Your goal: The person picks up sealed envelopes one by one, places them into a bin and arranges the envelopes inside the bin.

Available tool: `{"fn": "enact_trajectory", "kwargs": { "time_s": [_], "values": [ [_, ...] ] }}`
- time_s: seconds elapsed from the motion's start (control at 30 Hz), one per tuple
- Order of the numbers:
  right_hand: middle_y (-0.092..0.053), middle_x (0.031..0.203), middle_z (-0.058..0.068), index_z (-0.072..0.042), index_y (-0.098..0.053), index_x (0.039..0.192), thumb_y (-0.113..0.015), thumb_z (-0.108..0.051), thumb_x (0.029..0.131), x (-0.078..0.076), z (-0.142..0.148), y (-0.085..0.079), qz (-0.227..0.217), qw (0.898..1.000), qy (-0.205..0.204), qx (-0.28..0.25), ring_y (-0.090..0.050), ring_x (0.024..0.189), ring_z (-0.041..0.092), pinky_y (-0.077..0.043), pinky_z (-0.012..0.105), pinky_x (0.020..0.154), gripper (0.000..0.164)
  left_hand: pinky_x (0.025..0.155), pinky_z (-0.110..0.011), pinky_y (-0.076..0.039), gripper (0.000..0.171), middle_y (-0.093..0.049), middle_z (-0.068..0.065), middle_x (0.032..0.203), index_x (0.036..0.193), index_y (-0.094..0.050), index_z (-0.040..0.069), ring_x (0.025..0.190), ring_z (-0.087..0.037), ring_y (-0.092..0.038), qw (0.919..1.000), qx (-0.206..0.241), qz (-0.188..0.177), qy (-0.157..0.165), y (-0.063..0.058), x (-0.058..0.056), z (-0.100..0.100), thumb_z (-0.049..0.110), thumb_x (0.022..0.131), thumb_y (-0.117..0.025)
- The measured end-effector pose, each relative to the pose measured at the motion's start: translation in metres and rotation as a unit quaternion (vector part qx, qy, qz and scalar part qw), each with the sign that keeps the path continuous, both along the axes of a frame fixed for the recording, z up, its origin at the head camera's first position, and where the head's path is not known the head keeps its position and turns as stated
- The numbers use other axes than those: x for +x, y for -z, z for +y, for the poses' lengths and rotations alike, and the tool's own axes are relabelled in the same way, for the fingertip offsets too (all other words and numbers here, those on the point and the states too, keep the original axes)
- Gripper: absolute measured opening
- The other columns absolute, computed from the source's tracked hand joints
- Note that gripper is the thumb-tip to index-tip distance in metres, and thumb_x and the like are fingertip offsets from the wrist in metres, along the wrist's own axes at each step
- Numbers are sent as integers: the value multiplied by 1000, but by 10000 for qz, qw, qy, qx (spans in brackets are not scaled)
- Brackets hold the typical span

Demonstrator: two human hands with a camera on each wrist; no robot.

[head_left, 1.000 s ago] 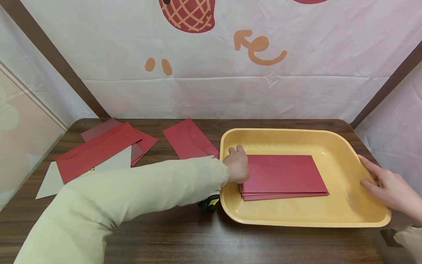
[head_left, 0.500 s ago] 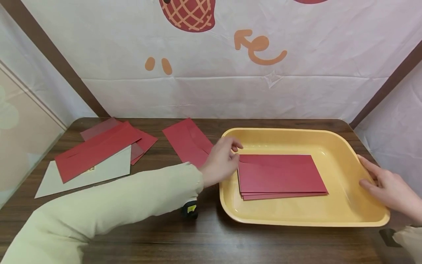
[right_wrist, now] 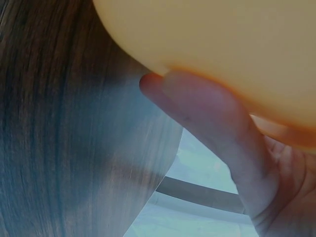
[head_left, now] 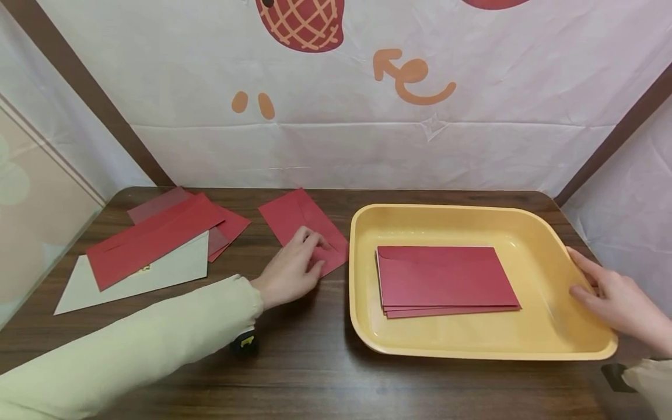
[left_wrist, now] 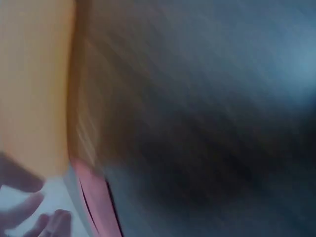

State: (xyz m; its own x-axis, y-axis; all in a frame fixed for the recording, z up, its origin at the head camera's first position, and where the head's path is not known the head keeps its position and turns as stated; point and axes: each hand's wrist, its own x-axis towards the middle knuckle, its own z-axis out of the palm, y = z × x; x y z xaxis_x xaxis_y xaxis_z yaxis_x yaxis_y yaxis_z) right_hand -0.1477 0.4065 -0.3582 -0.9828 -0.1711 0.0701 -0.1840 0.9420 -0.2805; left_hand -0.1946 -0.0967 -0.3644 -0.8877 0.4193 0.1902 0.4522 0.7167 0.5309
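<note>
My left hand (head_left: 294, 265), fingers loosely bent, hovers over a lone red envelope (head_left: 289, 213) that lies flap side up, left of a yellow tray (head_left: 546, 280). Part of that envelope is hidden beneath the hand. In the blurred left wrist view, the fingertips (left_wrist: 59, 222) show at the lower left, near a strip of the red envelope (left_wrist: 98, 197). My right hand (head_left: 622, 297) grips the tray's right side; its thumb (right_wrist: 197, 103) presses against the tray wall in the right wrist view. Inside the tray rests a small stack of dark red envelopes (head_left: 446, 277).
At the table's left, several red envelopes (head_left: 154, 239) overlap a cream envelope (head_left: 178, 268) with a gold mark. The dark wooden table (head_left: 315, 385) backs onto a white printed cloth (head_left: 336, 151). A brown frame post (head_left: 121, 134) rises at the left.
My left hand has moved left from the envelope stack, out over the tray's rim, to the lone red envelope. The right hand keeps its hold on the tray.
</note>
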Motion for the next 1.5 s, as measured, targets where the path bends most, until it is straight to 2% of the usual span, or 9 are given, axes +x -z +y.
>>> {"fn": "enact_trajectory", "kwargs": {
  "time_s": [0.27, 0.4, 0.57, 0.73, 0.87, 1.1, 1.23, 1.4, 1.5],
  "values": [
    [-63, 78, 22, 11, -25, 144, -60, -4, 89, 0, 0, 2, -30, 10000, -4, -39, -43, 50, 0, -37, 23, 49, 67, 103, -52, -39, 59, -42, -21, 140, 134, -48, -1, 127, -35, -43, 9870, -1479, 80, 621, 3, -20, -41, 22, 85, -71],
    [-63, 76, 19, 11, -25, 144, -59, -3, 89, 1, -1, 3, -63, 10000, -33, -69, -43, 48, 0, -37, 23, 48, 66, 110, -58, -27, 71, -24, -23, 155, 146, -36, 3, 141, -40, -26, 9803, -1732, -45, 945, 6, -24, -51, 25, 87, -68],
    [-63, 75, 17, 11, -25, 144, -59, -4, 89, 2, -2, 3, -71, 10000, 4, -67, -42, 49, 0, -37, 23, 49, 67, 113, -56, -22, 68, -19, -21, 157, 150, -31, 7, 144, -40, -18, 9744, -1935, -254, 1118, 12, -26, -55, 27, 92, -60],
    [-63, 81, 27, 11, -24, 144, -60, -3, 88, 2, -2, 2, -62, 10000, 50, -43, -42, 50, -1, -37, 23, 49, 68, 114, -57, -18, 66, -18, -20, 158, 151, -28, 13, 145, -40, -15, 9707, -2084, -690, 976, 15, -26, -56, 33, 94, -54],
    [-62, 77, 23, 11, -24, 145, -59, -3, 89, 1, -2, 1, -52, 10000, 64, -48, -42, 50, -1, -37, 23, 48, 68, 114, -58, -19, 67, -19, -18, 158, 152, -28, 17, 145, -39, -15, 9711, -2091, -813, 816, 17, -27, -56, 38, 94, -55],
    [-63, 81, 29, 11, -24, 145, -59, -3, 89, 1, -2, -1, -74, 9999, 77, -32, -44, 50, 0, -37, 23, 48, 67, 113, -54, -25, 67, -29, -20, 154, 150, -34, 16, 140, -39, -27, 9749, -2094, -298, 696, 23, -25, -51, 44, 93, -56],
    [-62, 76, 22, 11, -25, 144, -60, -3, 89, 0, -1, -1, -20, 10000, 60, -11, -42, 50, 0, -37, 23, 49, 67, 109, -52, -31, 67, -37, -23, 148, 147, -39, 13, 134, -38, -37, 9739, -2215, 110, 487, 26, -21, -42, 48, 92, -55],
    [-54, 64, 3, 10, -25, 145, -59, -3, 89, 2, -1, 0, 58, 10000, 6, 8, -40, 48, 0, -35, 23, 49, 67, 102, -48, -40, 67, -45, -25, 141, 144, -43, 9, 123, -39, -46, 9664, -2536, 407, 89, 27, -12, -27, 50, 93, -53],
    [-54, 63, 2, 10, -25, 145, -59, -3, 89, 2, -1, 0, 73, 10000, -16, -6, -40, 47, 0, -35, 23, 48, 66, 91, -44, -46, 65, -52, -24, 128, 143, -44, 5, 109, -36, -50, 9598, -2753, 539, -125, 27, -6, -17, 48, 95, -52]
  ]
}}
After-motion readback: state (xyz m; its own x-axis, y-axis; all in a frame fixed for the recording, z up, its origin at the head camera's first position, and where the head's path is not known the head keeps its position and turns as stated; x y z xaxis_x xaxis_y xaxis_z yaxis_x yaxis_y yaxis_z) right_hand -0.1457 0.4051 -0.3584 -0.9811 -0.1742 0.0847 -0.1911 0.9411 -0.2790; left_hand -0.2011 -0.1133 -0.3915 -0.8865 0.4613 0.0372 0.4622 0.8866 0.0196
